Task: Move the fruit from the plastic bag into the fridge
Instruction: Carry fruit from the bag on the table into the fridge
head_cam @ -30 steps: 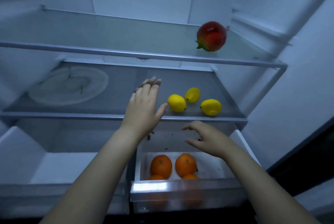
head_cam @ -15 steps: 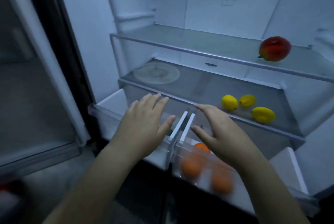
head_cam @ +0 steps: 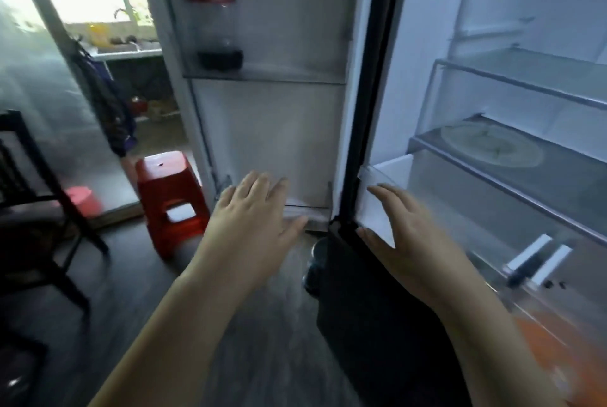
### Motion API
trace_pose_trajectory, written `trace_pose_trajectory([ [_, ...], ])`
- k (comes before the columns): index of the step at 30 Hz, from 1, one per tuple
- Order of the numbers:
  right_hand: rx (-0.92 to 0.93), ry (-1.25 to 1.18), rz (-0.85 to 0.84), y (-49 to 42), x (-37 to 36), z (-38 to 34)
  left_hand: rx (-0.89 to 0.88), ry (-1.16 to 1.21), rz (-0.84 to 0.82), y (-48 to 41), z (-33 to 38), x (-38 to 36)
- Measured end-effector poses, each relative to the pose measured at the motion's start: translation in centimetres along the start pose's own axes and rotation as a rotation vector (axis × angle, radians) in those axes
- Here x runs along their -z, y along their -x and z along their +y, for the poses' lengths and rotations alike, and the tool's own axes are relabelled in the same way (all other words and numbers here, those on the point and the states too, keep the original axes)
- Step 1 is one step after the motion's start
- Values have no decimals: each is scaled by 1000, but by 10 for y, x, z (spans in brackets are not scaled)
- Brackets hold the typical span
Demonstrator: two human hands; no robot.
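Head view: the left hand (head_cam: 253, 209) and right hand (head_cam: 407, 232) are spread and empty at centre frame. Blurred orange fruit (head_cam: 555, 354) sits in the drawer (head_cam: 538, 305) of the fridge (head_cam: 427, 62) at lower right; no plastic bag shows. Pulled out as it is, that drawer could catch the door (head_cam: 279, 130) at upper centre on closing.

Left grip (head_cam: 254, 216), right grip (head_cam: 410, 236), forearms (head_cam: 170, 334) bare

Home kitchen: open fridge (head_cam: 492, 94) at right, bottle in door shelf (head_cam: 262, 76), sink counter under window (head_cam: 128, 52) upper left, red plastic stool (head_cam: 170, 199), dark chair (head_cam: 39, 209) left edge.
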State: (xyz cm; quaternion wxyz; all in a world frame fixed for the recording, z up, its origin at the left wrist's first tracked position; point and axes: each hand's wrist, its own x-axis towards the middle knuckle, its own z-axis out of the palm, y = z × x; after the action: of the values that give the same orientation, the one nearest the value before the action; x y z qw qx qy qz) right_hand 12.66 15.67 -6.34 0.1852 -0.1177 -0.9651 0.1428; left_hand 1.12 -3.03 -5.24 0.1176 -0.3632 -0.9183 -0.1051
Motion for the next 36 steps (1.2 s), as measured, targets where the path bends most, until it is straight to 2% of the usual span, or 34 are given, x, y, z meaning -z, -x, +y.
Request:
trace_pose_trajectory([
  [5,138,-32,-97,-42,-39,-82,110,73,75,25,-80,19],
  [9,247,-89,-157,-79,-77,-161,233,61,70,54,-165,30],
  [13,336,-149,-199,-109,-132,-247,353,18,33,87,-261,38],
  [17,436,-193,-267,-129,-188,-335,494,-76,72,124,-343,50],
  [25,652,-240,-348,-165,-258,-472,692,-136,154,188,-451,72],
  [36,967,-287,-550,-222,-360,-610,1054,-156,132,243,-575,61],
])
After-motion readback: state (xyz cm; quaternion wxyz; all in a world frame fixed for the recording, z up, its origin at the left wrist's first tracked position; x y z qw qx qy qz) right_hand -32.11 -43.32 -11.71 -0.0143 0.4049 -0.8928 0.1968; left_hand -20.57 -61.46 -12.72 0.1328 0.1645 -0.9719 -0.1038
